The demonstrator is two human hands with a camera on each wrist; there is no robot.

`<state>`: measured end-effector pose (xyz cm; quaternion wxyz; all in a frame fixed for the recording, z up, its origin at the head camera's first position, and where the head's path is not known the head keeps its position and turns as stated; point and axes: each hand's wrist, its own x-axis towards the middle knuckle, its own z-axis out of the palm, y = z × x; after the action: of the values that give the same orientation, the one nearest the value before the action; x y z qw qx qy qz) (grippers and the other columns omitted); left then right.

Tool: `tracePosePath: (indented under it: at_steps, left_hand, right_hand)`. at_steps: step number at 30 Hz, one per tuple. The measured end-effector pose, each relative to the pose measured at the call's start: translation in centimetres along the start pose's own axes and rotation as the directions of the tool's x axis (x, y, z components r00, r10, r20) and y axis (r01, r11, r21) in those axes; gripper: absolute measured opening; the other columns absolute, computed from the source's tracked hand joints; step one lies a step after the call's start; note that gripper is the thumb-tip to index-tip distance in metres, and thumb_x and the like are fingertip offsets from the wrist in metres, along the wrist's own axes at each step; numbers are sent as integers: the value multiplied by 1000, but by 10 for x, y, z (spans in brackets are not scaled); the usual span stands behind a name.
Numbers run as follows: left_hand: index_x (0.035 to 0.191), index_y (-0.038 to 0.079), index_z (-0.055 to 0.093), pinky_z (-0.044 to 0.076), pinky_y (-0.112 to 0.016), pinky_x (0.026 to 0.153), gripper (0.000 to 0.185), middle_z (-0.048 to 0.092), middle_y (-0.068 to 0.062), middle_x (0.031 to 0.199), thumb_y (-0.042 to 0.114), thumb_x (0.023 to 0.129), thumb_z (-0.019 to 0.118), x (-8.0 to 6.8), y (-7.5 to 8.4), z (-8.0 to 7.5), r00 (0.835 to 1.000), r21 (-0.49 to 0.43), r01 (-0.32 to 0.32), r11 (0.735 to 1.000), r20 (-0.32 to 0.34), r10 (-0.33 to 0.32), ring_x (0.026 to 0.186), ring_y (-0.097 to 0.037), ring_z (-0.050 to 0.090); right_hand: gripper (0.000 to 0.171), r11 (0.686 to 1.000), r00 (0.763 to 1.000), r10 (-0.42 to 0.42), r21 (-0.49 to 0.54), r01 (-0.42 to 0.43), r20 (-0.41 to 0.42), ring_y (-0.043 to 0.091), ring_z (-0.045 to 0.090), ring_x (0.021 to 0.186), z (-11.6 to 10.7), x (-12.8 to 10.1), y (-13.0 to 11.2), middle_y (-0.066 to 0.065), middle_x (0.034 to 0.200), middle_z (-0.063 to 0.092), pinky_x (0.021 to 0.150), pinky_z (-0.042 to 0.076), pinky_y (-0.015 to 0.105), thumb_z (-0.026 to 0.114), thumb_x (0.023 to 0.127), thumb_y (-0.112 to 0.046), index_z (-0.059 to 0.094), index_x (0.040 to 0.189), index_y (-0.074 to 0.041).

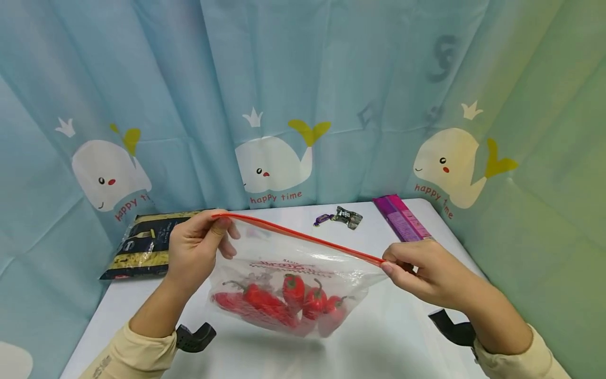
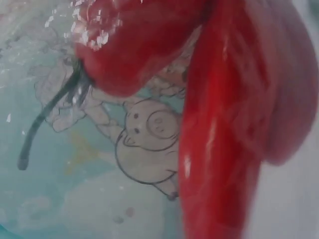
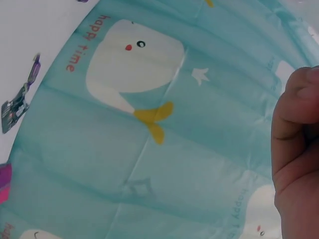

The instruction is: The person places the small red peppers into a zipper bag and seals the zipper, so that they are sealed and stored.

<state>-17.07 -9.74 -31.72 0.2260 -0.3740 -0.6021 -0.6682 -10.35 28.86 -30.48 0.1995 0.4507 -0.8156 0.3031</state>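
A clear zip bag (image 1: pixel 303 268) with a red zip strip (image 1: pixel 298 233) hangs over the white table, its strip sloping down to the right. Inside lie several red peppers (image 1: pixel 314 301) with green stems; in the left wrist view the peppers (image 2: pixel 219 129) fill the picture, along with a pig drawing (image 2: pixel 149 134) on the bag. My left hand (image 1: pixel 201 245) pinches the strip's upper left end between thumb and fingers. The strip's right end is pinched by my right hand (image 1: pixel 426 271); the right wrist view shows part of this hand (image 3: pixel 301 134) with curled fingers.
Behind my left hand lies a dark and yellow food packet (image 1: pixel 144 242). A small purple-wrapped sweet (image 1: pixel 323 219) and a dark wrapped snack (image 1: pixel 347 217) lie at the back of the table. A pink and purple packet (image 1: pixel 400 217) is at the back right. Blue curtains (image 1: pixel 303 79) surround the table.
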Motion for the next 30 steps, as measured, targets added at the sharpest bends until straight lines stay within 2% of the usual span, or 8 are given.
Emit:
tracePosePath:
  at_steps: [6, 9, 13, 16, 22, 26, 28, 30]
  left_hand:
    - [104, -1, 72, 52, -24, 53, 18, 68, -6, 77, 1, 99, 55, -3, -2, 6, 999, 8, -13, 1000, 31, 12, 51, -14, 59]
    - [105, 0, 71, 52, -25, 53, 16, 67, -10, 76, 7, 98, 58, 2, -3, 13, 996, 49, -51, 998, 80, 47, 51, -14, 60]
    - [102, -2, 71, 52, -25, 52, 15, 67, -14, 74, 7, 97, 61, 7, -2, 20, 985, 104, -117, 988, 137, 102, 51, -15, 61]
    - [99, -2, 71, 51, -24, 51, 14, 68, -12, 72, 8, 97, 62, 6, -1, 24, 981, 142, -143, 979, 152, 122, 51, -13, 60]
    - [99, -2, 70, 52, -25, 53, 17, 70, -11, 75, 13, 98, 61, 2, -3, 26, 975, 160, -170, 972, 168, 143, 53, -13, 62]
    - [114, 0, 67, 56, -27, 64, 36, 72, -10, 87, 32, 100, 58, -13, -10, 9, 982, 275, -119, 954, 177, 71, 68, -15, 68]
    - [126, 3, 63, 56, -30, 76, 41, 71, -8, 100, 36, 101, 58, -32, -16, -9, 980, 351, -32, 936, 193, -39, 84, -17, 70]
    - [135, 5, 57, 54, -32, 87, 40, 68, -10, 112, 28, 102, 58, -58, -26, -30, 964, 397, 96, 913, 192, -185, 99, -19, 67]
  right_hand:
    - [35, 998, 996, 59, -15, -58, 73, -7, 44, 63, -6, -12, -3, -20, 73, 49, 57, 37, 11, 70, 83, 5, 59, 90, -27]
    - [33, 989, 983, 128, -89, -117, 129, -7, 46, 66, -14, -7, -6, -24, 81, 50, 60, 38, 11, 75, 85, -4, 61, 95, -32]
    - [20, 976, 976, 159, -176, -131, 152, -7, 43, 61, -11, 24, -13, -23, 86, 50, 58, 38, 13, 78, 88, -22, 68, 103, -29]
    - [15, 978, 977, 125, -187, -91, 174, -6, 41, 59, 4, 60, -19, -20, 84, 51, 56, 39, 16, 77, 89, -27, 71, 104, -24]
    - [6, 985, 979, -25, -161, 58, 202, -4, 42, 59, 21, 106, -26, -15, 77, 53, 54, 40, 17, 75, 89, -13, 72, 89, -17]
    - [15, 975, 981, -112, -174, 139, 156, -3, 38, 56, 22, 114, -27, -12, 69, 46, 51, 34, 16, 75, 87, -6, 67, 80, -17]
    - [17, 970, 981, -137, -183, 161, 135, -2, 37, 56, 21, 116, -28, -12, 68, 44, 50, 33, 16, 74, 86, -4, 66, 79, -17]
    - [17, 966, 982, -151, -196, 171, 111, -2, 37, 55, 19, 117, -30, -11, 68, 44, 50, 33, 16, 75, 85, -3, 66, 79, -16]
